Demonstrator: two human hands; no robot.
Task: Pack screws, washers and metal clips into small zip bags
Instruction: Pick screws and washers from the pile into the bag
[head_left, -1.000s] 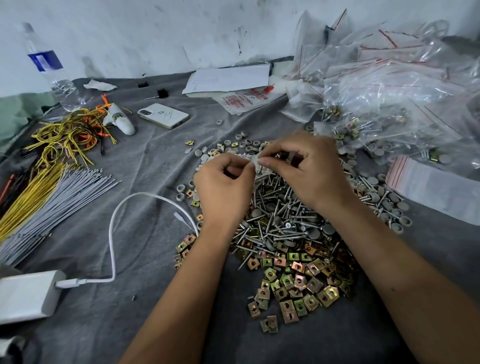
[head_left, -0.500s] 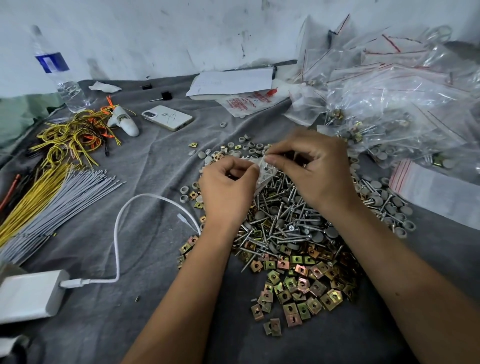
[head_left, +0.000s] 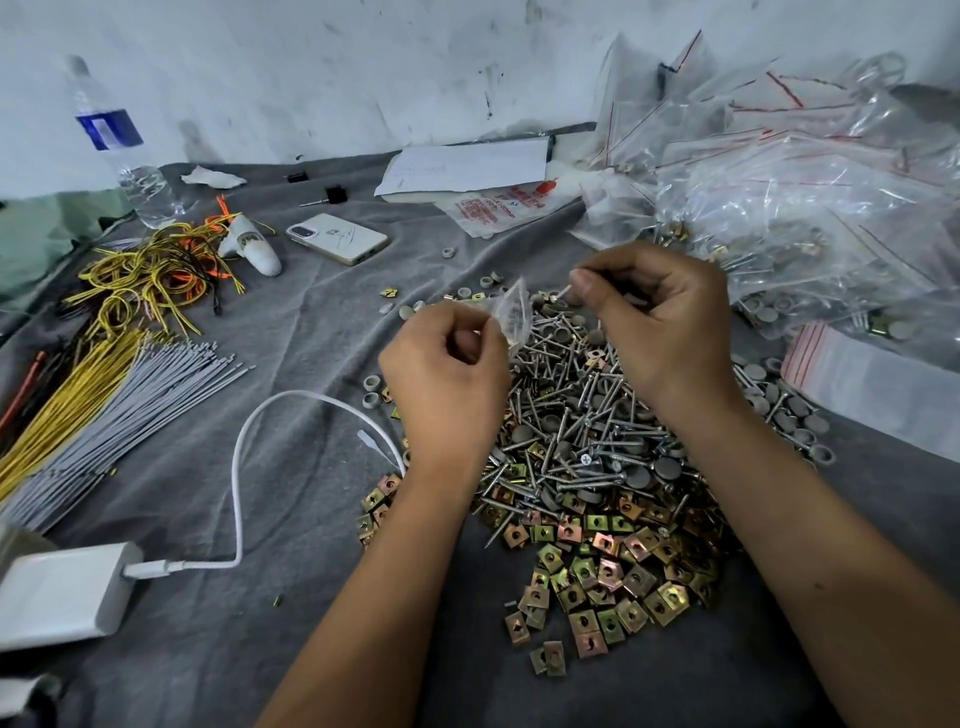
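Now the left hand (head_left: 441, 384) pinches a small zip bag (head_left: 511, 314) — right hand (head_left: 660, 317) fingers pinching a screw (head_left: 563, 291).

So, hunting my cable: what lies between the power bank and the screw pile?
In the head view, the white cable loops across grey cloth between power bank and screw pile.

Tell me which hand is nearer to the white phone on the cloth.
Left. The left hand sits just to the right of and in front of the white phone, holding a small zip bag. The right hand is farther right, beyond the bag.
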